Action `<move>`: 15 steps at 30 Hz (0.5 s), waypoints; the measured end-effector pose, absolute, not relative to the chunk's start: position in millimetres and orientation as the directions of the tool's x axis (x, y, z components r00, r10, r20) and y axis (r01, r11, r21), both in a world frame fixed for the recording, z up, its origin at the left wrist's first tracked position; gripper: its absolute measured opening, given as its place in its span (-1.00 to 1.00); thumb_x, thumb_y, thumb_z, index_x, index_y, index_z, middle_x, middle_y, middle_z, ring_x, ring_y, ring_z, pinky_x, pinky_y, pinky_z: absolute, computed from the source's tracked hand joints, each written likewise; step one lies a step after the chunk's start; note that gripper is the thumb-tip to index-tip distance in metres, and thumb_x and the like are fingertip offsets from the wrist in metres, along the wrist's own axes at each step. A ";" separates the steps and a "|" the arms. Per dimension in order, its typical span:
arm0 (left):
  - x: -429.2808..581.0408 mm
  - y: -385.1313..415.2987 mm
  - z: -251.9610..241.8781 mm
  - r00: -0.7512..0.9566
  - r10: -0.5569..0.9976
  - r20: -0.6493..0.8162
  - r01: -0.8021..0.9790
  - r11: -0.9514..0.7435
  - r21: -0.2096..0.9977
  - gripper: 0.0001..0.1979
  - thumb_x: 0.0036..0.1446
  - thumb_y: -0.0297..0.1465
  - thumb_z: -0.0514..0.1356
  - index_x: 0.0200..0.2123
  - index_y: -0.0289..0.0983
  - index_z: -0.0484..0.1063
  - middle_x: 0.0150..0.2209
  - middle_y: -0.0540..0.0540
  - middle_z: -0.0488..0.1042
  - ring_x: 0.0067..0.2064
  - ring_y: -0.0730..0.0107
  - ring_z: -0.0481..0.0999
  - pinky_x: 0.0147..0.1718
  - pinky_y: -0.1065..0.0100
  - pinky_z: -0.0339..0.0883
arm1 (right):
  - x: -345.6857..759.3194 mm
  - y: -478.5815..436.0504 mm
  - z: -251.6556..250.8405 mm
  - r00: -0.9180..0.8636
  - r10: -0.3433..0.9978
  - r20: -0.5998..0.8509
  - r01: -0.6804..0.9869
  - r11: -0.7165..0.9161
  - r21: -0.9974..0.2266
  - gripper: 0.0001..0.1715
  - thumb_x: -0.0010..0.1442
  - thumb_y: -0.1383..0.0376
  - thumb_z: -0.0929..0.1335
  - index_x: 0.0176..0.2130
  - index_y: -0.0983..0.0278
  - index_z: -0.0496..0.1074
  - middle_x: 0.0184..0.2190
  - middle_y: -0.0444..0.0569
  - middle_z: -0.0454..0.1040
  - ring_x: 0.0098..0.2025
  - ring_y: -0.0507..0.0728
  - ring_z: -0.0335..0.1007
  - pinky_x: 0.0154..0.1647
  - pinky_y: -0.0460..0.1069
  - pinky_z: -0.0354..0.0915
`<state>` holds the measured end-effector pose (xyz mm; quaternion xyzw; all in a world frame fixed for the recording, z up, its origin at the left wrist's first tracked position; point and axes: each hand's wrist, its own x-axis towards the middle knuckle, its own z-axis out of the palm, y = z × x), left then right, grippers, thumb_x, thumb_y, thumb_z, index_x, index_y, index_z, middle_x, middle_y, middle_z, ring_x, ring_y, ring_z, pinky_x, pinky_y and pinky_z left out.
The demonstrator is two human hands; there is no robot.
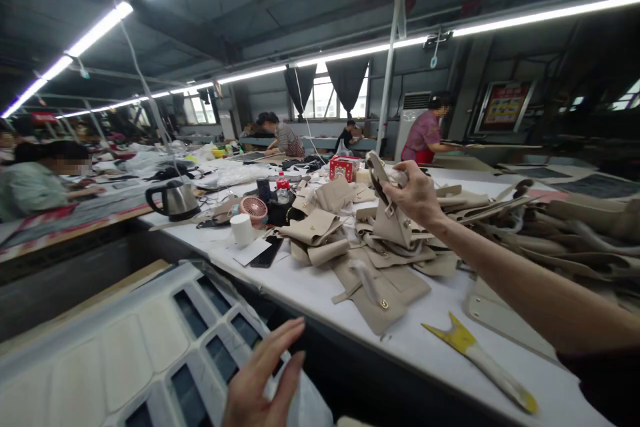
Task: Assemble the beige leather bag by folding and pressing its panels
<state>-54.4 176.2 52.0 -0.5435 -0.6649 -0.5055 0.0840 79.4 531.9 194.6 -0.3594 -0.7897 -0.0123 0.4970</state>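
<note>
My right hand is raised over the table, its fingers closed on a beige leather bag piece with a metal buckle, which hangs down over a heap of similar pieces. My left hand is low in front, fingers apart and holding nothing that I can see. It is beside a pale, bulky object with rectangular openings, partly covered in plastic. Just below the heap, a flat beige bag part with a gold clasp lies on the white table.
A yellow fork-tipped tool lies near the table's front edge. Farther left are a kettle, a pink fan, a white roll and a dark phone. More beige pieces are piled right. Several people work behind.
</note>
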 end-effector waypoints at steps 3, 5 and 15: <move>-20.7 219.4 87.6 -0.375 0.730 0.571 0.533 -0.334 0.777 -0.70 0.25 -0.33 0.16 0.05 -0.10 0.46 0.01 -0.07 0.54 0.07 0.26 0.50 0.12 0.28 0.34 | 88.4 463.4 191.7 -0.203 0.544 0.814 0.288 0.828 -0.481 -0.71 0.05 0.20 0.40 -0.21 0.27 0.42 -0.53 -0.17 0.38 -0.53 0.05 0.28 -0.47 -0.08 0.19; 1.2 232.3 110.2 -0.374 0.788 0.488 0.245 -0.424 0.872 -0.67 0.30 -0.27 0.12 0.10 -0.13 0.41 0.04 -0.09 0.51 0.07 0.27 0.48 0.10 0.29 0.34 | 93.2 414.0 183.7 -0.230 0.553 0.801 0.169 0.833 -0.527 -0.78 0.08 0.22 0.37 -0.24 0.27 0.41 -0.56 -0.21 0.33 -0.58 0.01 0.20 -0.56 -0.11 0.13; 28.8 149.0 98.5 -0.594 0.728 0.343 0.003 -0.425 0.905 -0.36 0.34 0.03 -0.20 0.11 -0.27 0.40 -0.10 -0.21 0.55 0.07 0.16 0.50 0.07 0.16 0.40 | 106.2 217.1 120.1 -0.406 0.115 0.907 -0.041 0.989 -0.144 -0.75 0.19 0.41 0.35 -0.12 0.16 0.42 -0.50 -0.11 0.44 -0.51 0.08 0.36 -0.47 -0.03 0.26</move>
